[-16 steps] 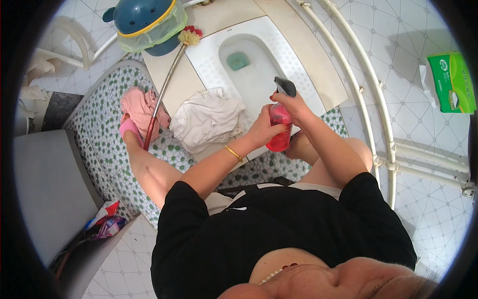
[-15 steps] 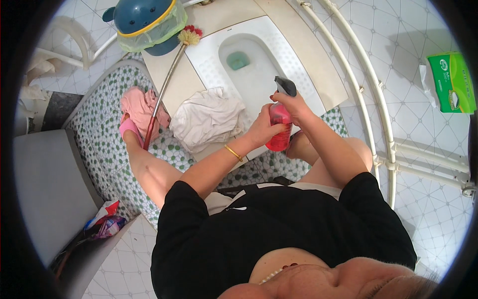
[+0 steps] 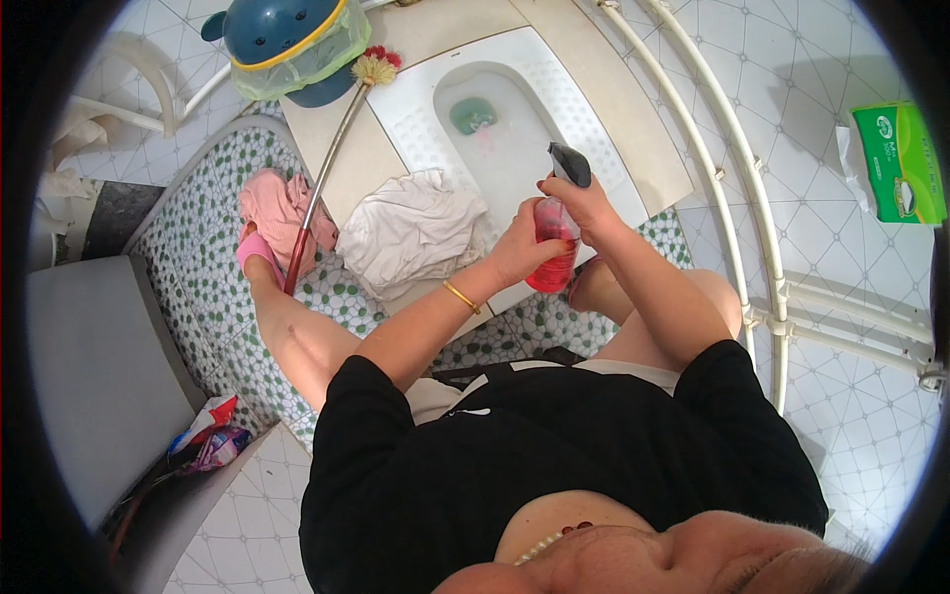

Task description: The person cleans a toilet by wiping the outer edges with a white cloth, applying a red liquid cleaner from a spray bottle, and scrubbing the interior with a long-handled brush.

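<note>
Red spray bottle between left hand and right hand.

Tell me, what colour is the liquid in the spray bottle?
Red-pink, in the spray bottle held by both hands; the head view, the only one, shows it.

The spray bottle is seen to be of clear, glossy plastic filled with red liquid, topped by a matt black plastic trigger head. It is gripped by the left hand and the right hand; a shiny gold-coloured metal bangle is worn on the left wrist. Just beyond the bottle, the squat toilet is shown in glazed white ceramic with dimpled foot pads. Left of the bottle, a crumpled white cloth looks soft and matt. Further left, the brush handle appears as polished metal, and the bin as smooth blue plastic.
</note>
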Demonstrator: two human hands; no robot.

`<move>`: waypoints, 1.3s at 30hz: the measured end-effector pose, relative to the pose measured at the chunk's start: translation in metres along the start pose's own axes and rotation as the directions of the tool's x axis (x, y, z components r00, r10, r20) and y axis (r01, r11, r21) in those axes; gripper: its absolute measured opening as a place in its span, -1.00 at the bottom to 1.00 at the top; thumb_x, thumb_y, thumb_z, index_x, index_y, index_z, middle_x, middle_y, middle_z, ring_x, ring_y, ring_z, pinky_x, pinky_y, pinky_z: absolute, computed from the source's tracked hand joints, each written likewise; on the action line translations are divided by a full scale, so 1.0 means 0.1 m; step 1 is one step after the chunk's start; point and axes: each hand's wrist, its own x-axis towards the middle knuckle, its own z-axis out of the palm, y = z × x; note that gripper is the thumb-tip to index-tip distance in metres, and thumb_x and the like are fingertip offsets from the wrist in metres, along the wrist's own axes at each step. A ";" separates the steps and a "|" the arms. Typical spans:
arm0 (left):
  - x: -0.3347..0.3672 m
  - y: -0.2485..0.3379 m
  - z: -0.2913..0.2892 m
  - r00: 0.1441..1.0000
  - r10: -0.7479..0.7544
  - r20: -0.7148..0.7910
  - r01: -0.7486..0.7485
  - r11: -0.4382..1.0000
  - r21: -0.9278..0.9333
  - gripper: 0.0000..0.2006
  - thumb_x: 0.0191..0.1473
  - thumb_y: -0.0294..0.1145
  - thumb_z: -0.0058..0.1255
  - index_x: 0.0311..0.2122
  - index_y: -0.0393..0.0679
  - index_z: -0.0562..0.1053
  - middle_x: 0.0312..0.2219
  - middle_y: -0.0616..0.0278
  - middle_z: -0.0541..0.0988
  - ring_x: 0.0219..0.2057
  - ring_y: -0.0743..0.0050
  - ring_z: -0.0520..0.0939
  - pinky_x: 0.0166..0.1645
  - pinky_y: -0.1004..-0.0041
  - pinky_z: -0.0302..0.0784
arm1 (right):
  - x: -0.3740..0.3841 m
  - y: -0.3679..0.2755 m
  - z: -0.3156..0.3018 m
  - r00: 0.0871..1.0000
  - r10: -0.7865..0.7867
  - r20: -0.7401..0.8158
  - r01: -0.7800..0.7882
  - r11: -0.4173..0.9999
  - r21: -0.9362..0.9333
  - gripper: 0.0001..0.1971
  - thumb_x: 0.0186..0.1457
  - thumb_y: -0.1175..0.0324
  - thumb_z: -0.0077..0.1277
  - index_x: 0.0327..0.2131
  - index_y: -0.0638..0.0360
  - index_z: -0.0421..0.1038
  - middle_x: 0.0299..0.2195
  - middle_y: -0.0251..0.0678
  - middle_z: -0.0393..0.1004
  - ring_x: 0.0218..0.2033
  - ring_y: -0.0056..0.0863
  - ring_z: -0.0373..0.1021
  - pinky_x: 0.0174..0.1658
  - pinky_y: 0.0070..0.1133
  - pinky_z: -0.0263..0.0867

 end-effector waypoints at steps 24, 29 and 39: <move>0.01 0.31 -0.20 0.992 0.100 -0.080 -0.093 0.992 0.085 -0.16 -0.21 -0.15 0.14 0.12 -0.32 -0.02 -0.07 -0.23 0.31 -0.04 0.01 0.42 0.04 0.30 0.33 | 0.03 -0.20 0.14 0.971 -0.235 0.043 0.236 0.972 -0.006 -0.83 -0.13 0.39 0.07 -0.42 0.21 0.36 -0.47 -0.41 0.37 -0.42 -0.65 0.28 -0.32 -0.67 0.22; 0.00 0.26 -0.18 0.992 0.095 -0.088 -0.092 0.995 0.035 -0.15 -0.21 -0.16 0.15 0.12 -0.32 -0.03 -0.06 -0.22 0.30 -0.04 0.02 0.41 0.04 0.31 0.33 | 0.01 -0.21 0.20 0.959 -0.284 0.013 0.283 0.957 0.067 -0.84 -0.14 0.38 0.08 -0.45 0.20 0.37 -0.51 -0.42 0.37 -0.45 -0.65 0.27 -0.37 -0.65 0.22; -0.10 0.36 -0.11 0.986 0.082 -0.143 -0.064 0.990 0.124 -0.14 -0.20 -0.19 0.15 0.12 -0.35 -0.07 -0.06 -0.21 0.27 -0.05 0.04 0.40 0.03 0.30 0.34 | 0.02 -0.23 0.17 0.968 -0.232 0.096 0.236 0.971 -0.031 -0.81 -0.15 0.35 0.09 -0.44 0.22 0.39 -0.51 -0.41 0.40 -0.46 -0.65 0.28 -0.35 -0.65 0.23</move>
